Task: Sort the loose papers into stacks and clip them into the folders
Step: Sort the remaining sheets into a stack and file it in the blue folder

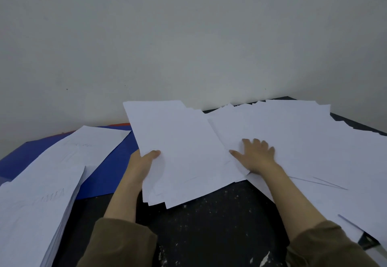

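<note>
Left grip [146, 160] pinches flat white sheets [180, 153]; right grip [256, 154] spread, prob. pressing loose papers [303, 141].

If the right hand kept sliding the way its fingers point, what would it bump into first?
Nothing solid, probably. The right hand lies flat on the loose papers, fingers pointing away toward the wall. It would slide over more sheets first, then reach the wall, though depth is hard to judge.

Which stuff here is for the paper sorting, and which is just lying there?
For the job:
- sheaf of papers in the left hand
- loose papers under the right hand
- tall stack
- blue folder

Just there:
- black table
- wall
</note>
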